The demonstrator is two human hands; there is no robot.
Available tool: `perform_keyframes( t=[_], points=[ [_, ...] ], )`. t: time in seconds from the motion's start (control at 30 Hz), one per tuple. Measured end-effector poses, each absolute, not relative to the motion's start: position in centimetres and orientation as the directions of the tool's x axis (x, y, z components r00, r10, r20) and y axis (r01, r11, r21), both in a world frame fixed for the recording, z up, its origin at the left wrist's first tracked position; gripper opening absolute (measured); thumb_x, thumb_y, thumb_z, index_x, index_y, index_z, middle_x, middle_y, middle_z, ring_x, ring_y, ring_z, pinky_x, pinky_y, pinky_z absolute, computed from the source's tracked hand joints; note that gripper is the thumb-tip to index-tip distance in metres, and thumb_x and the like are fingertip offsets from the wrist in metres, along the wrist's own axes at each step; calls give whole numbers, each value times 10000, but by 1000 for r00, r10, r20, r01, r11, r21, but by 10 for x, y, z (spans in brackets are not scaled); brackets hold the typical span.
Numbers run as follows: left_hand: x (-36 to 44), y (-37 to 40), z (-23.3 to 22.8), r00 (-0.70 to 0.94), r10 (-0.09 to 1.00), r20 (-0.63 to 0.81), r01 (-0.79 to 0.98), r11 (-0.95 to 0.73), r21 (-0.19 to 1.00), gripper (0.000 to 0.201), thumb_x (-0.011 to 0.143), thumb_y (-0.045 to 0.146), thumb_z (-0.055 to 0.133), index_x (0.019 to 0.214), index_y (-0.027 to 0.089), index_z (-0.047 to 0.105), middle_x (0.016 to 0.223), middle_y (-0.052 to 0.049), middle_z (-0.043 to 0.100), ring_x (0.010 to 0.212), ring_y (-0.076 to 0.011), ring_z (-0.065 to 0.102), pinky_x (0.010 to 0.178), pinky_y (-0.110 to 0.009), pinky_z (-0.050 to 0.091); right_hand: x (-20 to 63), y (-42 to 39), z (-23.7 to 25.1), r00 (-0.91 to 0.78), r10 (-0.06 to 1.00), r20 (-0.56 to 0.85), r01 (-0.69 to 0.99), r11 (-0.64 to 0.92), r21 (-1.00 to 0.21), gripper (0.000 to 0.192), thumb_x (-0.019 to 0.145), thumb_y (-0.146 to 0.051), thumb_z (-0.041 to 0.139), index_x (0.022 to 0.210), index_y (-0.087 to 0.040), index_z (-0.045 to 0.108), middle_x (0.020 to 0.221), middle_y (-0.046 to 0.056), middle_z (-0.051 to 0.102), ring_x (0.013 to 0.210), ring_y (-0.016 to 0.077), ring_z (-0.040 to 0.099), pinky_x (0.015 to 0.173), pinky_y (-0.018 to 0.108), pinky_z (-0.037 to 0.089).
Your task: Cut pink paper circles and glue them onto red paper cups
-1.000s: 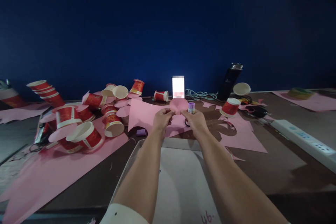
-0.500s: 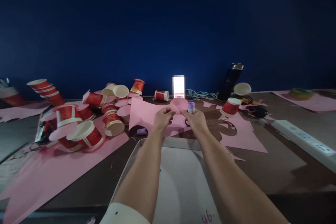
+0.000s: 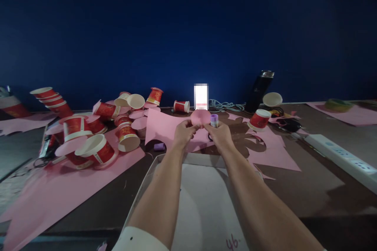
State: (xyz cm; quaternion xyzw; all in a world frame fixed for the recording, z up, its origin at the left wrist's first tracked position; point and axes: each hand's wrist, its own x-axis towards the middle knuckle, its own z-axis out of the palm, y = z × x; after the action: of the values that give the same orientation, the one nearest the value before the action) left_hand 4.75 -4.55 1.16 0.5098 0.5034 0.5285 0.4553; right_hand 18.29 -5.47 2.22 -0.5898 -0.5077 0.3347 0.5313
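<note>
Both my hands are stretched out over the table and pinch a round pink paper disc [image 3: 200, 117] between them. My left hand [image 3: 183, 133] grips its left edge. On the right edge is my right hand [image 3: 219, 135], which also holds a small purple glue stick [image 3: 214, 120] upright. Under the hands lies a large pink paper sheet [image 3: 165, 127] with cut-out shapes. A purple cap [image 3: 159, 147] lies on the table just left of my left wrist.
A heap of red paper cups [image 3: 97, 151] and pink discs fills the left side. One red cup [image 3: 259, 119], a black bottle [image 3: 259, 90], cables and a white power strip [image 3: 341, 153] sit to the right. A white box [image 3: 203, 204] lies under my forearms.
My hands shifted very slightly upward with the disc; otherwise nothing has moved.
</note>
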Motion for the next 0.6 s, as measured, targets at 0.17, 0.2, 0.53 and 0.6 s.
perform_keyframes(
  t=[0.17,0.2,0.53,0.6],
  points=[
    [48,-47,14,-108,991,75,62,-69,996,256,618,372,722,690,163,593,546,30,498,451,-65,399,446,-209,308,184,-54,22,279,959,49,63,32,-997,341,579,-457,717,675,-154,593,478,-44,462,425,80,369,410,222,295],
    [48,-47,15,-104,992,73,62,-67,996,253,617,368,723,688,163,594,539,33,491,445,-63,390,444,-210,301,185,-54,22,281,959,30,26,23,-999,360,575,-478,722,662,-160,577,481,-42,463,421,77,364,401,221,285],
    [49,-49,13,1,995,102,37,-102,994,271,631,369,713,774,152,637,589,24,505,467,-62,386,446,-203,299,187,-51,20,229,972,-59,-106,-36,-994,296,551,-362,752,690,-165,582,496,-51,464,430,70,379,395,201,269],
    [49,-49,14,-11,997,74,35,-74,997,273,630,380,711,754,153,624,588,25,495,463,-61,380,440,-202,298,187,-52,21,249,967,-59,-105,-34,-994,305,546,-364,756,703,-161,593,503,-49,467,437,71,392,402,201,283]
  ],
)
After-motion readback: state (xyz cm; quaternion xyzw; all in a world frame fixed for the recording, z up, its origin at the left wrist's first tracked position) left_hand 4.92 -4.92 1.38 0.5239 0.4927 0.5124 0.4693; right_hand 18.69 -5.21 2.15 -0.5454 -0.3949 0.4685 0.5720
